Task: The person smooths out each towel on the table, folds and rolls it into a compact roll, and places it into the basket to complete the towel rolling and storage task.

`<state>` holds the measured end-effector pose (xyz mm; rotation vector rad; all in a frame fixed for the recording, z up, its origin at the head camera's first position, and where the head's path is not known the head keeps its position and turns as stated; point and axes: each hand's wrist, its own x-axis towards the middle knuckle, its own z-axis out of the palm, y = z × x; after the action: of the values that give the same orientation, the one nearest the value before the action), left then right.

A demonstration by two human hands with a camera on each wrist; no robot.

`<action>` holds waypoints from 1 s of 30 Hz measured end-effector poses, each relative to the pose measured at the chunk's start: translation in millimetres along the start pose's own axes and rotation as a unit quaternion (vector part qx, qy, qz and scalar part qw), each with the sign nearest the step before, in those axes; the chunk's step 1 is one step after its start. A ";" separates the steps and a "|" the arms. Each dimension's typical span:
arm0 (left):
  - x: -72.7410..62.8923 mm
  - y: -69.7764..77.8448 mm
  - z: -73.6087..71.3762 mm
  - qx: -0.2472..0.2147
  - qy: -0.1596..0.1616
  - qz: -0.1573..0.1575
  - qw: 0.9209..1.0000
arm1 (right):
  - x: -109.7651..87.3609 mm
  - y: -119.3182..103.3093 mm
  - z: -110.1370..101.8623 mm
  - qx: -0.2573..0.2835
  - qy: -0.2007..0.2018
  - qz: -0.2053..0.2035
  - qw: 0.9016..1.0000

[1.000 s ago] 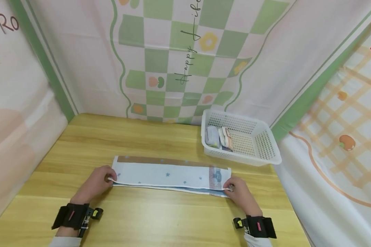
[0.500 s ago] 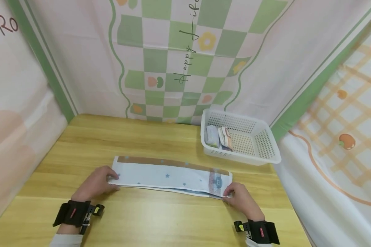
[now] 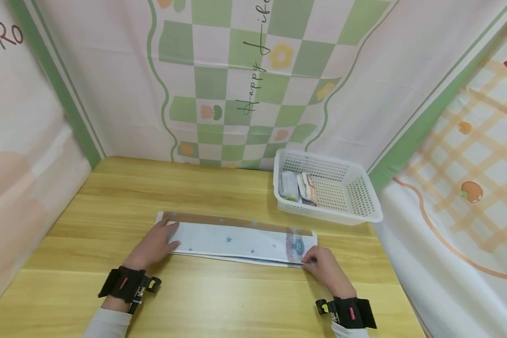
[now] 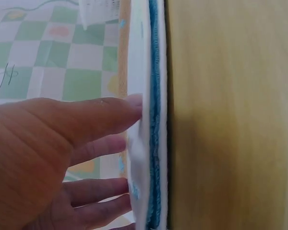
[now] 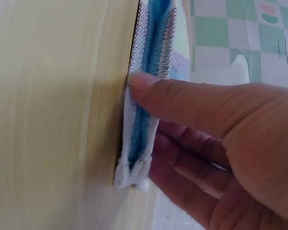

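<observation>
A white towel (image 3: pixel 236 239) with blue stars, a brown band along its far side and a blue inner face lies folded into a long strip. My left hand (image 3: pixel 154 241) rests on its left end with fingers spread, the thumb near the front edge. In the left wrist view, the left thumb (image 4: pixel 110 112) touches the top layer above the blue gap. At the near right corner, my right hand (image 3: pixel 323 267) pinches the towel's edge. The right wrist view has the right thumb (image 5: pixel 158 96) across the open edge and the other fingers curled by the upper layer.
A white perforated basket (image 3: pixel 355 216) stands at the back right of the wooden table (image 3: pixel 219 300). Inside it, on the left, are a grey folded cloth (image 3: pixel 289 185) and a white-and-brown folded cloth (image 3: pixel 307 187). Printed curtains (image 3: pixel 122 94) hang behind and at both sides.
My left hand has let go of the near left corner and moved right and onto the towel. The front edge of the top layer has come down nearer the lower layer.
</observation>
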<state>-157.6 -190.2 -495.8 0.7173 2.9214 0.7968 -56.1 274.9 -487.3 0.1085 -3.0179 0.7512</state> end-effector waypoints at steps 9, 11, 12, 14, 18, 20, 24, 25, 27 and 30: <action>-0.1 1.8 1.0 -0.011 -0.001 -0.004 1.000 | 24.3 -34.8 30.2 0.017 -0.022 -0.132 0.991; 1.1 2.6 2.0 -0.015 -0.003 -0.007 1.000 | 28.5 -38.6 36.7 0.019 -0.033 -0.148 0.988; 2.0 2.9 2.6 -0.017 -0.005 -0.009 1.000 | 29.5 -40.0 38.4 0.016 -0.037 -0.148 0.988; 3.5 3.8 3.6 -0.018 -0.009 -0.010 1.000 | 29.9 -42.2 39.2 0.008 -0.038 -0.143 0.989; 4.3 4.9 3.3 -0.011 -0.011 -0.018 1.000 | 26.6 -48.9 33.2 0.000 -0.038 -0.128 0.991; 3.9 5.8 2.5 -0.008 -0.011 -0.021 1.000 | 23.6 -52.0 29.8 0.003 -0.040 -0.128 0.991; 2.8 5.6 1.4 -0.011 -0.011 -0.023 1.000 | 18.6 -55.3 29.1 0.011 -0.065 -0.152 0.986; 2.5 5.5 1.2 -0.012 -0.010 -0.024 1.000 | 18.0 -55.5 29.9 0.011 -0.074 -0.157 0.985; 1.6 4.6 1.1 -0.014 -0.007 -0.023 1.000 | 17.8 -56.1 31.0 0.018 -0.082 -0.148 0.985; 0.3 3.4 1.1 -0.016 -0.008 -0.018 1.000 | 19.1 -57.0 29.6 0.015 -0.044 -0.099 0.994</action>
<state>-156.2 -186.9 -495.1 0.6645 2.8913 0.8295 -71.3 209.6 -486.0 0.4457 -3.0172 0.7937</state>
